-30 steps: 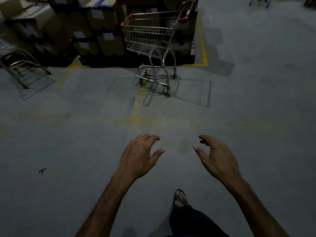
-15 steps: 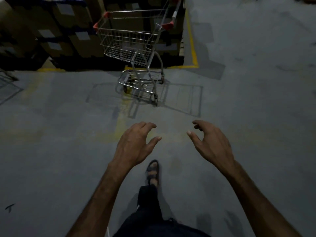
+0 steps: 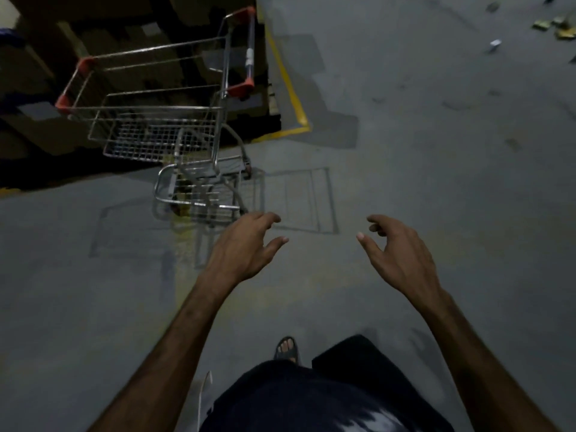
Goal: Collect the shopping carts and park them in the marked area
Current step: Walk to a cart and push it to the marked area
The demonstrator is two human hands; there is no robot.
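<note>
1. Closer than half a second ago, the one shopping cart point(image 3: 174, 120) now fills the upper left of the view, and both hands have come forward toward it; the second cart seen at the far left a second ago is out of frame.
2. One cart is visible: a silver wire cart with orange-red plastic corners and a handle point(image 3: 250, 48) at its right end, turned toward the yellow line.
3. Its upper basket point(image 3: 149, 141) shows nothing inside that can be made out; the light is dim.
4. Its lower rack point(image 3: 199, 191) also looks bare, with a yellowish patch showing through the wires that I cannot identify.
5. Two hands are raised, both holding nothing. The left hand point(image 3: 246, 247) has loosely spread, slightly bent fingers and hangs just in front of the lower rack's near corner; whether it touches is unclear.
6. The right hand point(image 3: 399, 254) has loosely curled fingers and is well apart from the cart, over bare grey floor point(image 3: 436, 151).
7. One yellow line point(image 3: 290, 88) forms a corner just right of the cart, edging stacked cardboard boxes point(image 3: 93, 35) behind it.
8. One sandalled foot point(image 3: 287, 349) shows below, between the arms.
9. A few scraps of litter point(image 3: 551, 26) lie at the top right.
</note>
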